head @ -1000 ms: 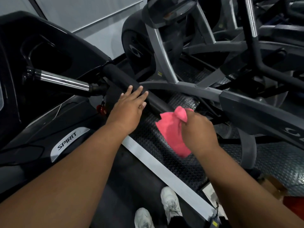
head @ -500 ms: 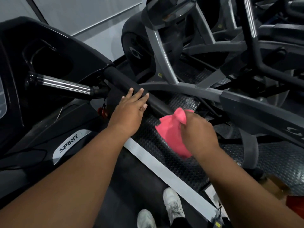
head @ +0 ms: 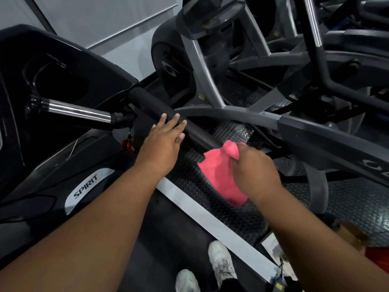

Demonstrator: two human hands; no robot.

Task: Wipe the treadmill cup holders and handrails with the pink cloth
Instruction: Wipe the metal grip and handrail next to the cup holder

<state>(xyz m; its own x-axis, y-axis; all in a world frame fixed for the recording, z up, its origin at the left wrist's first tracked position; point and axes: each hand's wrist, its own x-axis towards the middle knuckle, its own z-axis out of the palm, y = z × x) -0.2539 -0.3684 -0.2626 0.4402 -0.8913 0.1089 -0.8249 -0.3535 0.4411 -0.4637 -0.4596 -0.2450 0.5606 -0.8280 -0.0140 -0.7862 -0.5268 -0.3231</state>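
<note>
**Pink cloth poised at the handrail's free end**

Little is changing since a second ago: both hands are holding nearly the same places, the view drifting only slightly. The left hand (head: 163, 147) is lying open, fingers flat on the padded handrail (head: 160, 110). At its 4 o'clock, the right hand (head: 255, 169) is pinching the pink cloth (head: 220, 175) closed at its top corner, just beside the rail's end; most of the cloth is hanging limp below. It is looking light and soft, likely to bunch, so wrapping it round the rail under the palm should wipe better. The foam sleeve is looking grippy, probably dragging on fabric. At 9 o'clock, the treadmill's silver badge (head: 86, 191) is reading "SPIRIT".
</note>
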